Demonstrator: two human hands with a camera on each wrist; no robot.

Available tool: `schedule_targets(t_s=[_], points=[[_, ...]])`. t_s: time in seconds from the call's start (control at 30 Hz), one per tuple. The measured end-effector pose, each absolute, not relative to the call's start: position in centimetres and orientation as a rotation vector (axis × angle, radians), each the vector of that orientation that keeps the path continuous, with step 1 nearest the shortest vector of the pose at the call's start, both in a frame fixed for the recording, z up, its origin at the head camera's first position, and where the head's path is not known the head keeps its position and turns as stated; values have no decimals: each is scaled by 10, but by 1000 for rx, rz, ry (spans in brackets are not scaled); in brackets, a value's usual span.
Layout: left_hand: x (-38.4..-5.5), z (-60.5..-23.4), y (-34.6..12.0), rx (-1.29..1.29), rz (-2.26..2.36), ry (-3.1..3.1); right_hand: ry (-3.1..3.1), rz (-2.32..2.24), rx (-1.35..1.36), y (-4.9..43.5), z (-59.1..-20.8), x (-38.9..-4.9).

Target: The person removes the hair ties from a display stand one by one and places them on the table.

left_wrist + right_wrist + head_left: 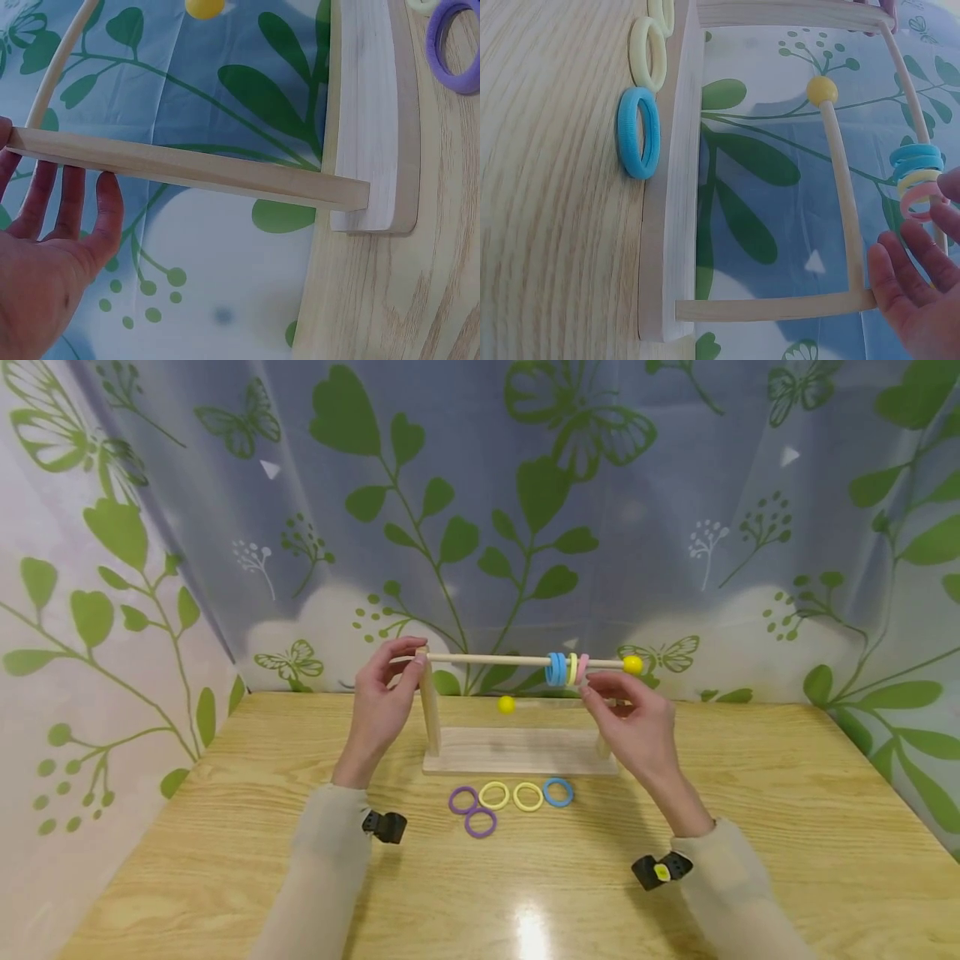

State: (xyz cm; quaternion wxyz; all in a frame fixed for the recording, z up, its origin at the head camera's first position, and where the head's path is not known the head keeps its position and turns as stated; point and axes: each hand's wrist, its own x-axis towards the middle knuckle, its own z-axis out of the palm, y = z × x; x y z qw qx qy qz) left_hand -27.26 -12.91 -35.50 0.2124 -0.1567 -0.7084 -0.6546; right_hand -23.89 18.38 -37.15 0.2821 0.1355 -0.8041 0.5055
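Observation:
A wooden stand (517, 752) has a left post (187, 165) and a long upper rod (487, 659) with a yellow ball (633, 665) at its right end. My left hand (386, 693) grips the top of the left post, thumb in front and fingers behind. On the rod hang blue rings (555, 669), a pale yellow ring (573, 669) and a pink ring (582, 669), the pink one outermost. At the lower edge of the pink ring, my right hand (637, 722) pinches it between thumb and fingers. The right post (772, 308) is partly behind this hand in the head view.
A lower rod (844, 195) with its own yellow ball (507, 704) points left from the right post. In front of the base lie two purple rings (481, 822), two pale yellow rings (528, 797) and a blue ring (558, 792). A patterned curtain (465, 527) hangs behind the table (225, 860).

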Motion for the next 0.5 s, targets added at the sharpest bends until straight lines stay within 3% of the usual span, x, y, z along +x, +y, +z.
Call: schedule_targets(t_s=[0.5], points=[[-274, -356, -130, -438, -1837, -1942, -2127, 1370, 329, 176, -370, -242]])
